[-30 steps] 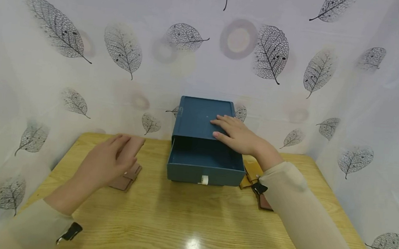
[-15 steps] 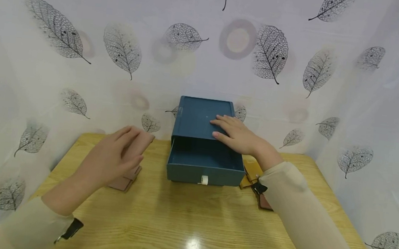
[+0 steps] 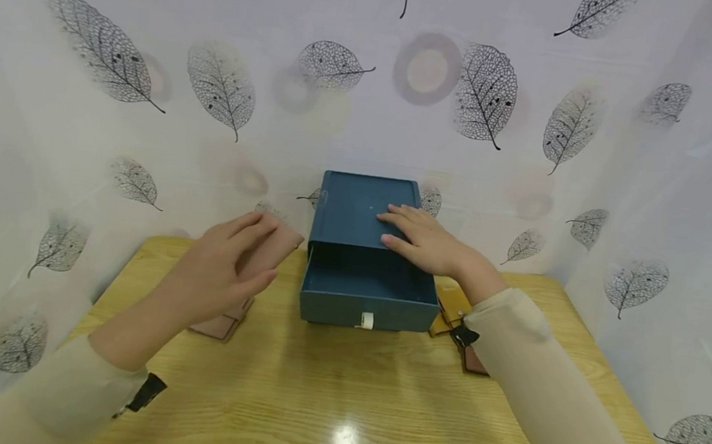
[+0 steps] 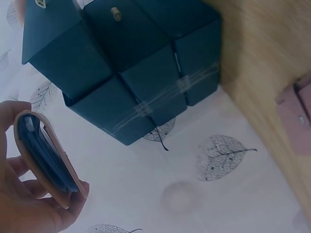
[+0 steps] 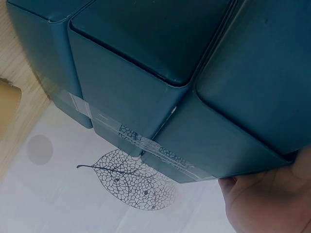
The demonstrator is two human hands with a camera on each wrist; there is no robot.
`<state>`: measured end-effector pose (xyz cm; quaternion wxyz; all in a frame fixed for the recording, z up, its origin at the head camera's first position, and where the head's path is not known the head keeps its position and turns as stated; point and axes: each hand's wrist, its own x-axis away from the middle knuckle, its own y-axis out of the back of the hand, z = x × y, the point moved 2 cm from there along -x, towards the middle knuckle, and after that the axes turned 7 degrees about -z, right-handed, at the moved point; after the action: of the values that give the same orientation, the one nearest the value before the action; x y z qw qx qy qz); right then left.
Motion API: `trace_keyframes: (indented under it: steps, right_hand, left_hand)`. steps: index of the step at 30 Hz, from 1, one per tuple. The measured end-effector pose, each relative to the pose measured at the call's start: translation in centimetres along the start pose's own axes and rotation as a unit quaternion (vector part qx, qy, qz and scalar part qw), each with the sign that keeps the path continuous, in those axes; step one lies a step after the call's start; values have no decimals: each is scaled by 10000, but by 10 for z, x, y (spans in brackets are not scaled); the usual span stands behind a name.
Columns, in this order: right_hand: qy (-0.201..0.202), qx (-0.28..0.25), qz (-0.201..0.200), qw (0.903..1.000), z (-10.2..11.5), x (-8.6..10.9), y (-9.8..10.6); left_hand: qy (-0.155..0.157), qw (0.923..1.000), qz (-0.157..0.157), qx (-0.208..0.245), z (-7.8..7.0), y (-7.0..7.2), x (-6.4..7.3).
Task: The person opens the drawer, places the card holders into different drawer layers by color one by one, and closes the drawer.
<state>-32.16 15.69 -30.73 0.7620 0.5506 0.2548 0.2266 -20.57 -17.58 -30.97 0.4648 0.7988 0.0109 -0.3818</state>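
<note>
My left hand [image 3: 207, 271] holds a pink wallet [image 3: 273, 248] in the air, left of a blue drawer unit [image 3: 351, 210]. In the left wrist view, the wallet [image 4: 68, 167] gapes at its edge, with dark blue sleeves showing inside, and fingers and thumb grip it on both sides. The unit's top drawer [image 3: 327, 309] is pulled out and its visible inside holds nothing. My right hand [image 3: 426, 240] rests on the unit's top with fingers spread. Under the left hand, another pink wallet [image 3: 217, 327] with a snap lies on the table, partly hidden.
Right of the unit, a yellow wallet [image 3: 453, 306] and a reddish-brown one [image 3: 474, 363] lie on the wooden table [image 3: 311, 398], partly covered by the right sleeve. Clear tape [image 4: 163, 94] runs across the stacked drawers. A leaf-printed curtain [image 3: 352, 135] hangs close behind.
My left hand has carried the pink wallet right and upward, nearer the open drawer. The right hand stays on top of the unit.
</note>
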Motion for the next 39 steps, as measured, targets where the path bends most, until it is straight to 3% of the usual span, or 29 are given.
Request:
trace_keyframes:
  steps: [13,23,33,39]
  right_hand:
    - [-2,-57,-20,10000,1,1,1]
    - [11,-31,-34,10000,2,1,2]
    - [-7,-50,-22,10000,2,1,2]
    - [-16,-77,-40,10000,0,1,1]
  left_hand:
    - [-367,9981,-35,486,-12,-6,-17]
    - [-771,9937,168,790,-21,-19,-32]
    - [-825,9922,324,871,-29,-28,-45]
    - [-756,9907,589,961,-33,-33,-50]
